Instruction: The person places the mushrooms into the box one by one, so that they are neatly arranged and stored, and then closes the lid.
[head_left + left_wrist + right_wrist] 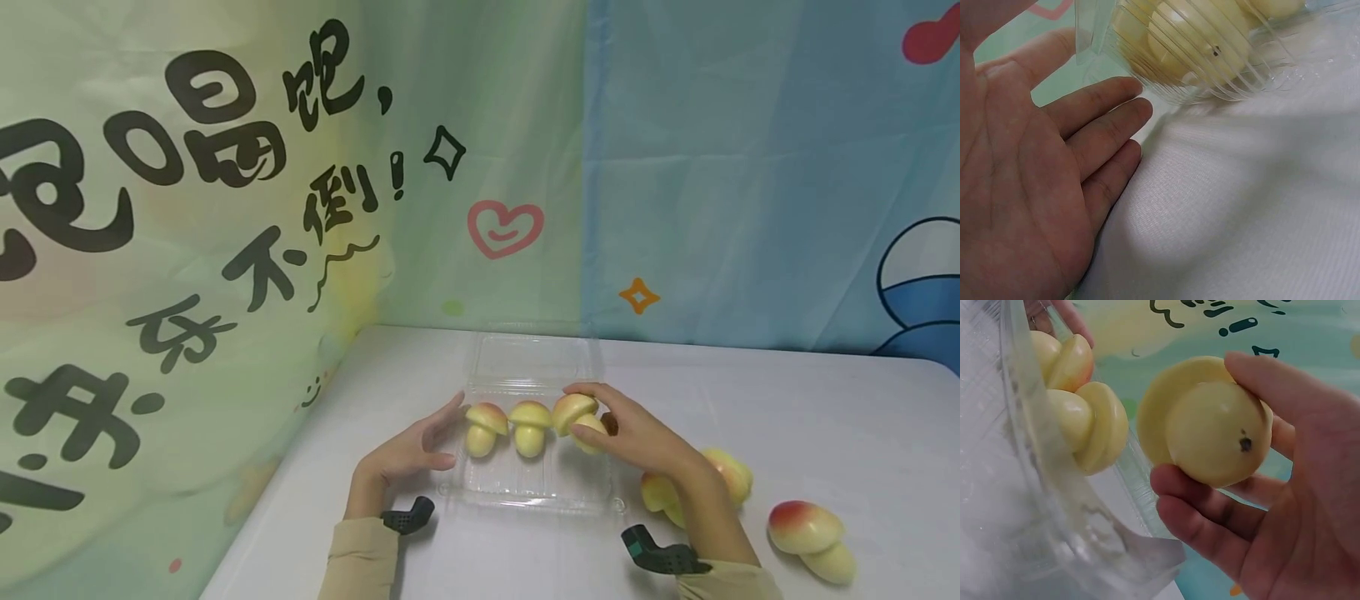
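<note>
A clear plastic box (517, 492) with its lid (534, 357) folded back lies on the table. Inside its far half, side by side, are two yellow toy mushrooms, a red-tinged one (486, 432) on the left and a paler one (529, 429) in the middle. My right hand (637, 433) grips a third toy mushroom (1210, 431) by thumb and fingers, over the right end of that row. Its stem end faces the right wrist camera. My left hand (408, 450) holds nothing; its spread fingers (1107, 131) come right up to the box's left wall.
More toy mushrooms lie right of the box: a yellow pair (726, 475) partly hidden behind my right forearm, and a red-capped one (808, 533) farther right. The white table (862, 425) meets a printed cloth backdrop (712, 208) at the back and left.
</note>
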`<state>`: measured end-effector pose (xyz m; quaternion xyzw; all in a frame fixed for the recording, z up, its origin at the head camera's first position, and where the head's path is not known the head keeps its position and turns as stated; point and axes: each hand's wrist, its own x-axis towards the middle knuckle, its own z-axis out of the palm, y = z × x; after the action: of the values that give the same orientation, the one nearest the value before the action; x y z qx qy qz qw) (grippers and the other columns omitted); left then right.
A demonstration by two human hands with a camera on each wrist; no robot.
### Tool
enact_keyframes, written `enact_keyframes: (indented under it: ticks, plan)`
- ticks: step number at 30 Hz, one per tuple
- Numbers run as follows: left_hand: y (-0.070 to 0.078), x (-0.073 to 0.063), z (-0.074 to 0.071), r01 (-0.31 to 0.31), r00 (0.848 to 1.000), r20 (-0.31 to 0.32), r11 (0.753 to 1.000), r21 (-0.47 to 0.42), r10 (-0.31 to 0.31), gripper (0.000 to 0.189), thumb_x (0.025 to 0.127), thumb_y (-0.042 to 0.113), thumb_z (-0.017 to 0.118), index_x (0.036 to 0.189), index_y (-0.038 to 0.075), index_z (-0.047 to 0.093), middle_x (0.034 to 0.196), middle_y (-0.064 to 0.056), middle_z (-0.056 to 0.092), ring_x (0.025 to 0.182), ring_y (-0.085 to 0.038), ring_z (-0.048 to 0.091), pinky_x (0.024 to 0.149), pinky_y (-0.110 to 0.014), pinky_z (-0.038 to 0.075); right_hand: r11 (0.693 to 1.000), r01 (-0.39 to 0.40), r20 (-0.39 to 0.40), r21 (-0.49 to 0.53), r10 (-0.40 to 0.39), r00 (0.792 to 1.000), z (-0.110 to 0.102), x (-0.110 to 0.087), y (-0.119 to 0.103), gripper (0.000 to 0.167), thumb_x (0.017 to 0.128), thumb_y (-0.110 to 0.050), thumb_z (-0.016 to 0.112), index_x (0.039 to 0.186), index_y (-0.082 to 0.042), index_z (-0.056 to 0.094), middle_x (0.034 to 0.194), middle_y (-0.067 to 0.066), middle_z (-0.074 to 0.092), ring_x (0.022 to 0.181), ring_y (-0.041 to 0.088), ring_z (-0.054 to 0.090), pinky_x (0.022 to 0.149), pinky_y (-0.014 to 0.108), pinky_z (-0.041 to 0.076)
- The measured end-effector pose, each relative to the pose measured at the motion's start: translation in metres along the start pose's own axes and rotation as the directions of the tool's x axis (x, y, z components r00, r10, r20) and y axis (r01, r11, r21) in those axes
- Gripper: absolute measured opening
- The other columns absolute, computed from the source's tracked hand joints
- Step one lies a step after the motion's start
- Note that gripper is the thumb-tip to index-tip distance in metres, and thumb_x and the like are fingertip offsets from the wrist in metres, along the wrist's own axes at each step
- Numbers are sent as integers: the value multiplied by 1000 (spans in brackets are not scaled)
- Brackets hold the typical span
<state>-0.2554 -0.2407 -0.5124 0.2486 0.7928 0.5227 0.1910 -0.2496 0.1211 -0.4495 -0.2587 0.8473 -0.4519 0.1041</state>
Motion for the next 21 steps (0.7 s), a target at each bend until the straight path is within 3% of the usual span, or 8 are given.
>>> enact_keyframes:
  ticks: [10,15,21]
  plan:
    - [0,0,0,6,1000,3,1000,-21,-5,98,81,25,75,154,22,10,160,-9,15,148,-21,12,120,-45,9,1000,1,78,10,-2,997,4,1,0,70,79,-30,77,136,-15,40,111,7,56,68,9,54,60,22,47]
    - [-1,1,1,16,1000,0,999,-30,-16,98,80,24,75,154,23,11,160,-6,14,148,-18,12,120,-43,10,999,-20,112,31,17,994,4,1,-2,79,76,-28,80,139,-11,35,120,11,54,80,16,59,68,25,51]
    - [0,0,1,14,1000,-8,1000,-27,-14,98,80,23,76,154,22,11,161,-6,13,148,-17,11,120,-44,10,997,-62,61,-47,65,996,5,1,-4,89,69,-24,85,135,-3,29,120,17,51,88,18,57,74,26,49]
